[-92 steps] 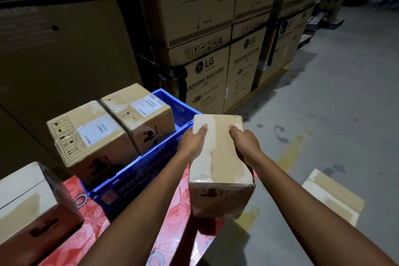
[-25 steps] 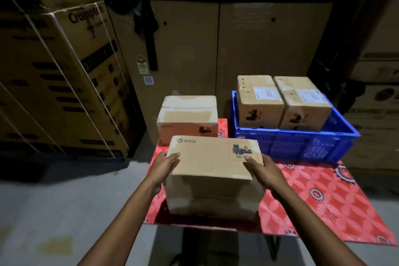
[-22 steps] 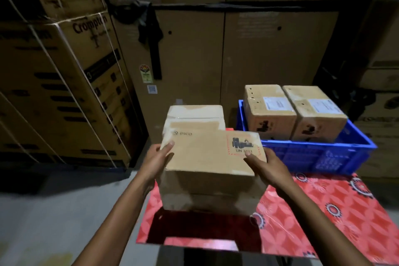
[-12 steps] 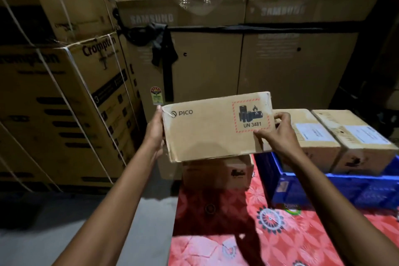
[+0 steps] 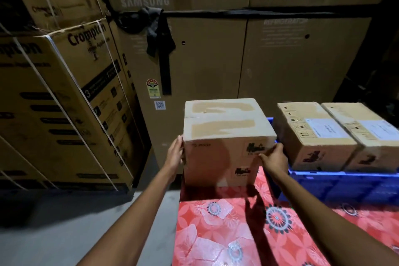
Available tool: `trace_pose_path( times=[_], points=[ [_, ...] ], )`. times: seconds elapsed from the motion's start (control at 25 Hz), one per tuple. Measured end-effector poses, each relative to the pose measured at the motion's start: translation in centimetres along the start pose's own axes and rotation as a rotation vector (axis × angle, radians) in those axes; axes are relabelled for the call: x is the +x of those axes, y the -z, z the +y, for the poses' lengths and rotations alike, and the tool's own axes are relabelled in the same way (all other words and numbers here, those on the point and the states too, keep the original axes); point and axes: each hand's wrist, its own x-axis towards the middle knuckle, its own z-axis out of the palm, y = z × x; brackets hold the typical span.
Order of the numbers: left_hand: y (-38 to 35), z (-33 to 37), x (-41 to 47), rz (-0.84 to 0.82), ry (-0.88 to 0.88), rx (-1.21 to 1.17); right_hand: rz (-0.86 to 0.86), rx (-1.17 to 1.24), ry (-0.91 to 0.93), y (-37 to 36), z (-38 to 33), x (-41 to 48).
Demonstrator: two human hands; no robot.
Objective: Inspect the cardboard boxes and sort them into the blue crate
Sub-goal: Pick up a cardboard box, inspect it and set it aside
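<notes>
A person is standing at a counter (image 5: 237, 233) that is wearing a glossy red cloth with a flower pattern. The left hand (image 5: 175, 154) is pressing flat against the left side of a plain cardboard box (image 5: 226, 136), and the right hand (image 5: 272, 158) is gripping its lower right corner, so both hands are grasping this box. It seems to be sitting on top of a second box (image 5: 222, 174) of the same brown cardboard, at the far left part of the counter. The top of the upper box is pale and shiny with wide tape, with two bare brown strips.

Just to the right, a blue crate (image 5: 345, 185) of ribbed plastic is holding two more boxes (image 5: 313, 136) side by side, each with a white label. Behind everything, tall Samsung cartons (image 5: 205, 60) are making a wall, and strapped Crompton cartons (image 5: 60, 103) are standing at the left on the grey floor (image 5: 64, 233).
</notes>
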Motion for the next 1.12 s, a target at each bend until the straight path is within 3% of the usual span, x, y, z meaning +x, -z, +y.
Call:
trace_pose_path(
  times=[0.2, 0.36, 0.56, 0.84, 1.12],
  points=[
    [-0.3, -3.7, 3.4, -0.032, -0.037, 0.081, -0.04, 0.102, -0.031, 0.0, 0.1, 1.7],
    [-1.9, 0.3, 2.0, -0.026, -0.104, 0.079, -0.091, 0.184, -0.03, 0.3, -1.0, 3.4],
    [-1.6, -0.5, 2.1, 0.064, 0.028, 0.005, -0.304, 0.356, -0.097, -0.3, 1.5, 4.8],
    [-2.5, -2.5, 1.5, 0.075, 0.094, -0.023, -0.533, 0.211, -0.14, -0.8, 1.2, 4.1],
    [-2.1, -2.8, 1.6, 0.079, 0.107, -0.042, -0.469, 0.278, -0.125, -2.2, 2.5, 3.6]
  ],
)
